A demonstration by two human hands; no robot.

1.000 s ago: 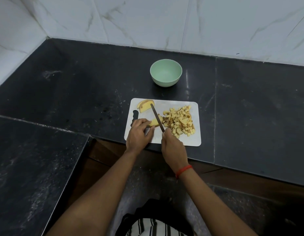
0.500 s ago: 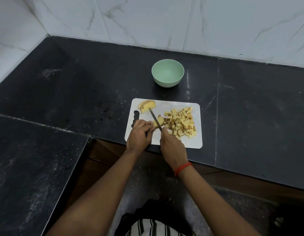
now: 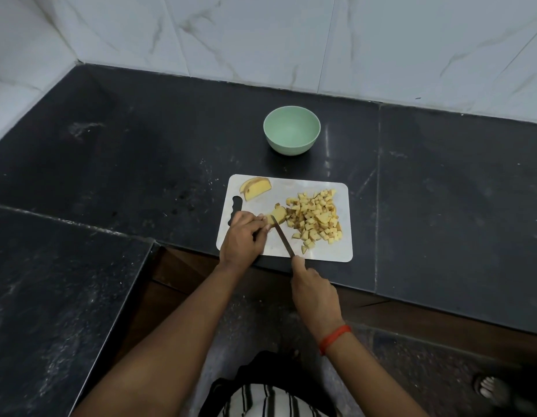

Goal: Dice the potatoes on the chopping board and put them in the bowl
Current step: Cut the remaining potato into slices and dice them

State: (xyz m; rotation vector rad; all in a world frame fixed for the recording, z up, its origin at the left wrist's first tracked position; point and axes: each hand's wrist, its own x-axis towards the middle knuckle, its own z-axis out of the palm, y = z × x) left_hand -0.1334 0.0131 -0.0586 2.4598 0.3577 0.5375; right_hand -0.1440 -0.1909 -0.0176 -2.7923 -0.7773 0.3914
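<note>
A white chopping board (image 3: 309, 254) lies at the counter's front edge. A heap of diced potato (image 3: 315, 216) covers its right half. Two potato slices (image 3: 256, 187) lie at its far left corner. My left hand (image 3: 244, 236) holds a potato piece (image 3: 278, 215) down with curled fingertips. My right hand (image 3: 314, 291) grips the handle of a knife (image 3: 282, 236), pulled back past the board's near edge; the blade tip rests against the held piece. A pale green bowl (image 3: 291, 132) stands empty beyond the board.
The dark stone counter (image 3: 141, 152) runs left into a corner with a nearer section (image 3: 50, 296) on my left. White marble tiles (image 3: 291, 40) back it. My foot (image 3: 487, 386) shows on the floor at lower right.
My right hand has drawn the knife back toward me, so the blade tip now sits at the held piece. My left hand stays on the potato. The camera shifted slightly.
</note>
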